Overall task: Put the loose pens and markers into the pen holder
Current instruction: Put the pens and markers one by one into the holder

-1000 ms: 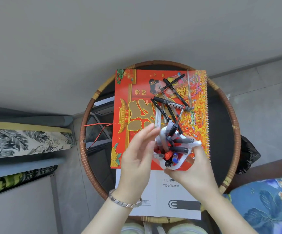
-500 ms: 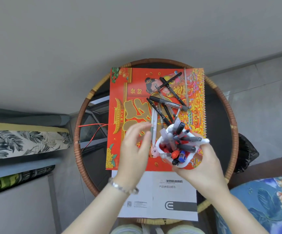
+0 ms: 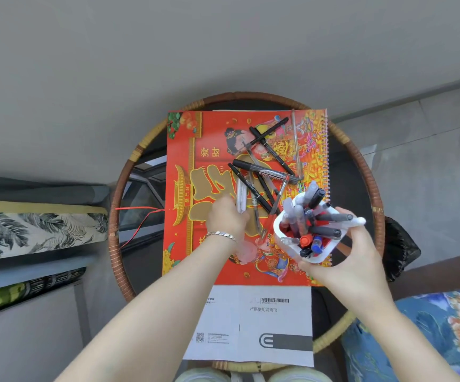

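Above the table's right side, my right hand (image 3: 355, 260) grips the white pen holder (image 3: 319, 259), tilted toward me. It is packed with several grey, black, red and blue pens and markers. A pile of loose black and clear pens (image 3: 264, 172) lies crossed on the red calendar (image 3: 184, 161). My left hand (image 3: 227, 219), blurred with a bracelet on the wrist, has its fingers closed on the near end of a clear pen (image 3: 241, 197) at the pile's left edge. The pen's far end still lies on the calendar.
The calendar lies on a round glass table with a wicker rim (image 3: 118, 216). A white manual (image 3: 251, 326) sticks out under its near edge. A red string (image 3: 140, 216) trails left. Patterned cushions (image 3: 30, 232) sit left, a black bag (image 3: 399, 249) right.
My left hand has left the holder and moved forward and left to the clear pen, closing on it. The right hand has shifted the holder slightly right.
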The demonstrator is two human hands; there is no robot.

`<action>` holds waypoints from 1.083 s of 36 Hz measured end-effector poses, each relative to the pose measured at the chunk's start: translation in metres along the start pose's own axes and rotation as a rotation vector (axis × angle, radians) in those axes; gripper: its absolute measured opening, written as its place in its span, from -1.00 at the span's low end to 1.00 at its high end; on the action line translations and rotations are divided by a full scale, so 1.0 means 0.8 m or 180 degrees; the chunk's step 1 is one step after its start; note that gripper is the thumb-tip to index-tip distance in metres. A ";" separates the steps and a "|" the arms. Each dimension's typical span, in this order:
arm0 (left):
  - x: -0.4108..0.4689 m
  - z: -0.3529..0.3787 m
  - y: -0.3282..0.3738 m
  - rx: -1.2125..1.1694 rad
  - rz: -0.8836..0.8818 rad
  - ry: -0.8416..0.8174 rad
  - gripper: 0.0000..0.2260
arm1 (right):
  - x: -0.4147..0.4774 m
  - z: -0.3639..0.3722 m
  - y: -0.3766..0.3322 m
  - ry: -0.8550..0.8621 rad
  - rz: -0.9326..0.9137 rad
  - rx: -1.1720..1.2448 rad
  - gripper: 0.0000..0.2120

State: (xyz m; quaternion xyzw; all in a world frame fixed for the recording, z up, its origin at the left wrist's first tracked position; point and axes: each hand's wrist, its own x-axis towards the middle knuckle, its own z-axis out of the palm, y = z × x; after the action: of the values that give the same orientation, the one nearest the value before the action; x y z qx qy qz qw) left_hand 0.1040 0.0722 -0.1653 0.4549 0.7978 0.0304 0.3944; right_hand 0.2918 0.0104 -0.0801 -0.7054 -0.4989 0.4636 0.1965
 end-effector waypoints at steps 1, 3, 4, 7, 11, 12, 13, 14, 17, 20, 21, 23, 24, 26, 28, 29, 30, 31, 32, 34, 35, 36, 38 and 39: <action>-0.001 -0.001 -0.004 0.0010 -0.0030 -0.0051 -0.78 | -0.001 0.000 0.000 -0.0017 -0.0012 -0.0006 -0.23; -0.003 -0.003 -0.014 0.0101 -0.0075 -0.0146 -0.83 | -0.002 0.001 0.000 -0.0061 -0.0005 -0.0003 -0.25; -0.005 -0.003 -0.020 0.0156 -0.0090 -0.0160 -0.85 | -0.003 0.001 0.001 -0.0085 0.0015 0.0027 -0.25; -0.014 -0.004 -0.037 0.0008 -0.0123 -0.0145 -0.89 | -0.003 0.008 0.004 -0.0107 0.0030 0.0021 -0.24; -0.020 -0.006 -0.052 -0.0476 -0.0054 -0.0178 -0.89 | -0.006 0.017 0.001 -0.0110 -0.0068 -0.0065 -0.25; -0.022 -0.008 -0.054 -0.0580 -0.0050 -0.0186 -0.87 | -0.006 0.018 -0.001 -0.0122 -0.0086 -0.0084 -0.25; -0.026 -0.012 -0.054 -0.0694 -0.0066 -0.0202 -0.86 | -0.007 0.019 -0.002 -0.0133 -0.0088 -0.0086 -0.25; -0.031 -0.018 -0.053 -0.0849 -0.0055 -0.0193 -0.86 | -0.008 0.020 -0.004 -0.0149 -0.0081 -0.0076 -0.26; -0.056 -0.048 -0.044 -0.1341 0.0076 0.0029 -0.89 | -0.009 0.026 -0.008 -0.0184 -0.0037 -0.0061 -0.27; -0.088 -0.086 -0.027 -0.1768 0.0518 0.0293 -0.81 | -0.011 0.032 -0.011 -0.0145 -0.0045 -0.0063 -0.27; -0.101 -0.100 -0.020 -0.1937 0.0634 0.0344 -0.77 | -0.012 0.034 -0.012 -0.0133 -0.0041 -0.0068 -0.27; -0.125 -0.125 -0.006 -0.2309 0.0839 0.0414 -0.74 | -0.014 0.039 -0.015 -0.0129 -0.0036 -0.0091 -0.27; -0.134 -0.135 -0.002 -0.2576 0.0942 0.0424 -0.77 | -0.016 0.042 -0.017 -0.0126 -0.0040 -0.0088 -0.29; -0.148 -0.147 0.000 -0.3210 0.1073 0.0355 -0.86 | -0.018 0.047 -0.020 -0.0131 -0.0061 -0.0093 -0.33; -0.155 -0.150 -0.002 -0.3582 0.1098 0.0223 -0.80 | -0.021 0.052 -0.024 -0.0190 -0.0092 -0.0067 -0.33; -0.157 -0.149 -0.004 -0.3719 0.1129 0.0173 -0.77 | -0.023 0.054 -0.027 -0.0217 -0.0110 -0.0023 -0.33; -0.160 -0.148 -0.004 -0.3865 0.1150 0.0131 -0.72 | -0.025 0.055 -0.030 -0.0234 -0.0131 0.0021 -0.32; -0.161 -0.145 -0.004 -0.3986 0.1162 0.0088 -0.68 | -0.027 0.057 -0.034 -0.0236 -0.0158 0.0053 -0.31; -0.163 -0.143 -0.004 -0.4088 0.1152 0.0043 -0.66 | -0.030 0.057 -0.037 -0.0238 -0.0194 0.0072 -0.31; -0.165 -0.138 -0.003 -0.4291 0.1088 -0.0035 -0.66 | -0.035 0.059 -0.044 -0.0272 -0.0246 0.0086 -0.31; -0.164 -0.135 -0.004 -0.4379 0.1048 -0.0068 -0.68 | -0.036 0.060 -0.046 -0.0290 -0.0271 0.0072 -0.31; -0.164 -0.133 -0.004 -0.4432 0.1039 -0.0087 -0.70 | -0.038 0.061 -0.048 -0.0300 -0.0292 0.0059 -0.31; -0.164 -0.128 -0.005 -0.4482 0.1085 -0.0097 -0.75 | -0.041 0.064 -0.048 -0.0300 -0.0298 0.0047 -0.31; -0.163 -0.125 -0.006 -0.4479 0.1112 -0.0101 -0.77 | -0.042 0.066 -0.047 -0.0305 -0.0275 0.0044 -0.31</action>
State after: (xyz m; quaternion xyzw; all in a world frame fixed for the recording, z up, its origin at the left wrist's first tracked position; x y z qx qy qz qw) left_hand 0.0710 0.0028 -0.0204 0.2146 0.4992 0.5925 0.5947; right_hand 0.2249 -0.0130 -0.0627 -0.6587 -0.5346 0.4914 0.1971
